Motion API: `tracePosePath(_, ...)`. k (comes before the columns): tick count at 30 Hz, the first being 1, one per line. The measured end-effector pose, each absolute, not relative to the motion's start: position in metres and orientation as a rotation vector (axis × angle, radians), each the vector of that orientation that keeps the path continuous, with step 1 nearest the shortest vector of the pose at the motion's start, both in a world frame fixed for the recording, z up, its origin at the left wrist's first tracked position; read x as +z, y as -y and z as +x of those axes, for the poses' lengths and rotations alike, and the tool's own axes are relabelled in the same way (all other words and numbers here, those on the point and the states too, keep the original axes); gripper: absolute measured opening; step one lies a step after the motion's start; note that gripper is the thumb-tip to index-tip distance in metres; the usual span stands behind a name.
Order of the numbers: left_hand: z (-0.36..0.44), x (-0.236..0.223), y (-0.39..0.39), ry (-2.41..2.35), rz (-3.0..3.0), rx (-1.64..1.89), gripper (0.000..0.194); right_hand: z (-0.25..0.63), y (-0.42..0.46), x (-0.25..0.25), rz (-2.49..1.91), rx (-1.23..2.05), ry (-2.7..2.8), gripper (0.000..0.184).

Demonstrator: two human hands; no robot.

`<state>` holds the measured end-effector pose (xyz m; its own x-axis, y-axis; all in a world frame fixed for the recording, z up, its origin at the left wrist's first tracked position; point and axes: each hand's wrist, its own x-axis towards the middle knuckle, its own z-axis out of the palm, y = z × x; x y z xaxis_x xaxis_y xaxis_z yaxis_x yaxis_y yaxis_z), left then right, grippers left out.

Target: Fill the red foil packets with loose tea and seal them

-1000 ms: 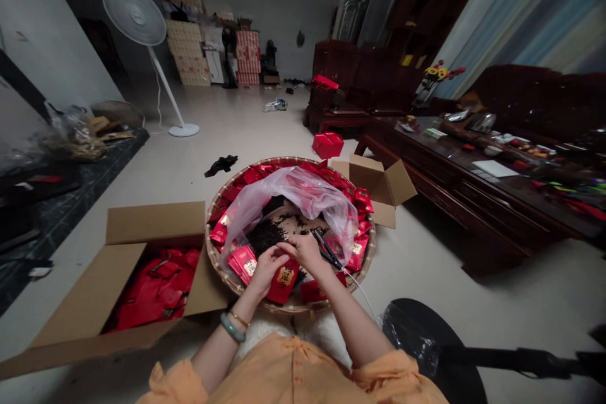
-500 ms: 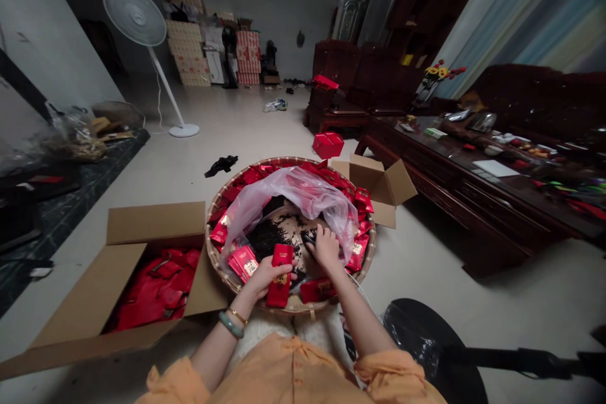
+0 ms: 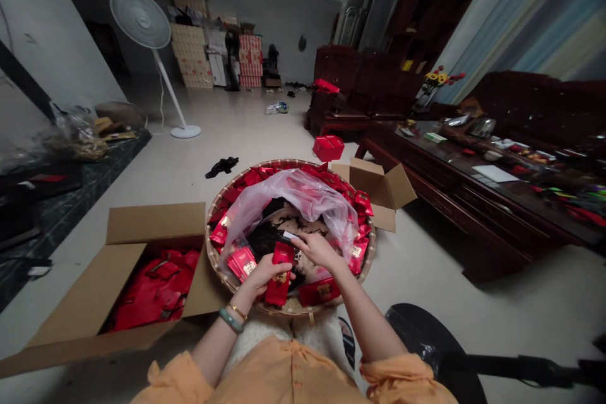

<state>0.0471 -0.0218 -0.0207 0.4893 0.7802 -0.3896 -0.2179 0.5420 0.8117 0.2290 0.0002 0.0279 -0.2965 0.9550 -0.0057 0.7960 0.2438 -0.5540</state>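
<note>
My left hand [image 3: 267, 274] is closed around a red packet [image 3: 279, 290] with gold print, held upright over the near part of a round woven basket [image 3: 211, 202]. At the packet's top edge, my right hand [image 3: 315, 249] pinches a small flat tool [image 3: 290, 236], pale on its upper face; its exact kind is unclear. Inside the basket, an opened clear plastic bag [image 3: 284, 183] holds dark loose leaves [image 3: 265, 233], like tea. Red packets surround the bag, including a small stack [image 3: 241, 262] left of my left hand and one packet [image 3: 319, 292] near the front rim.
An open carton [image 3: 124, 224] full of red packets [image 3: 156, 290] stands at left. Another open carton [image 3: 383, 189] sits behind the basket at right, beside a dark wooden table [image 3: 454, 170]. A round black base [image 3: 421, 341] lies at lower right, and a white fan [image 3: 184, 131] stands farther back.
My right hand has moved left and lifted the small tool from the leaves to the packet's top. My left hand still holds the packet in nearly the same place.
</note>
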Motion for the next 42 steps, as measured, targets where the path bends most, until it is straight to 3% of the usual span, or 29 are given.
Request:
tracePosePath(17, 0.051, -0.015, 0.028, -0.828, 0.81, 0.705, 0.041, 0.215, -0.003, 0.021, -1.63, 0.47, 2.323, 0.048)
tracePosePath(23, 0.051, -0.02, 0.029, -0.907, 0.621, 0.649, 0.067, 0.216, -0.003, 0.019, -1.651, 0.477, 2.29, 0.051)
tracePosePath(28, 0.051, -0.019, 0.029, -0.936, 0.598, 0.666, 0.066, 0.214, -0.003, 0.019, -1.656, 0.49, 2.253, 0.05)
tracePosePath(37, 0.05, -0.017, 0.028, -0.937, 0.571, 0.638, 0.061, 0.224, -0.001, 0.019, -1.551, 1.024, 1.929, 0.047)
tracePosePath(42, 0.049, -0.014, 0.028, -0.902, 0.574, 0.636, 0.064, 0.236, -0.002, 0.018, -1.56, 1.062, 1.875, 0.047)
